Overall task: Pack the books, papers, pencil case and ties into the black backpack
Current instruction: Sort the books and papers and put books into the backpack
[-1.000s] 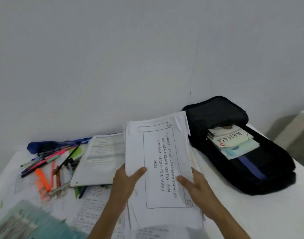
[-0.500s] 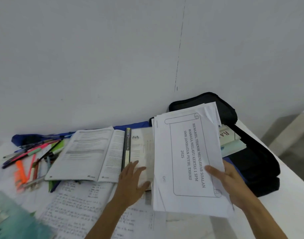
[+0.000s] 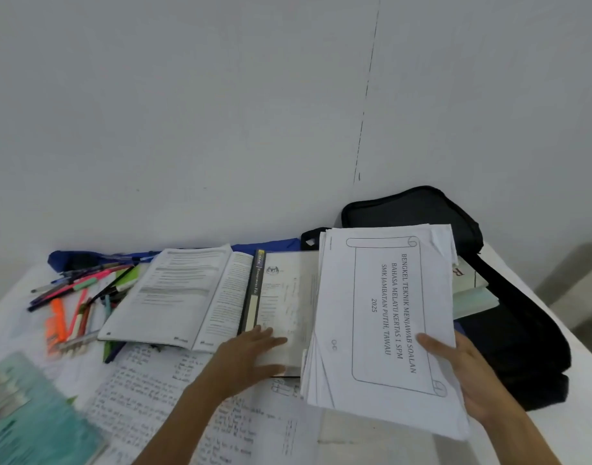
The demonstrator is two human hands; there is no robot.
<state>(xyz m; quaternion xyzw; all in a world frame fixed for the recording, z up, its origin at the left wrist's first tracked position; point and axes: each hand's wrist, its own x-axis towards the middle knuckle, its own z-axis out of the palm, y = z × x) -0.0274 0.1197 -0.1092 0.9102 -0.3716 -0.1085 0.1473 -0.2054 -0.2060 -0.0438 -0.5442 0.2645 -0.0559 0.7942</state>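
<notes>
My right hand point(image 3: 462, 374) grips a thick stack of white papers point(image 3: 385, 317) with a printed cover, held just left of the open black backpack point(image 3: 509, 317). Two books point(image 3: 472, 290) poke out of the backpack behind the stack. My left hand point(image 3: 251, 354) rests on a black management file point(image 3: 281, 297) lying on the table, its fingers flat across the file's front end. An open book point(image 3: 184, 293) lies left of the file. Handwritten sheets point(image 3: 153, 397) are spread under my left arm.
Loose pens and highlighters point(image 3: 76, 297) are scattered at the far left, with a blue cloth item point(image 3: 86, 258) behind them along the wall. A teal folder point(image 3: 29, 414) sits at the near left corner. The white table point(image 3: 583, 391) ends to the right of the backpack.
My left hand let go of the paper stack and came down onto the file. My right hand carried the stack to the right, toward the backpack.
</notes>
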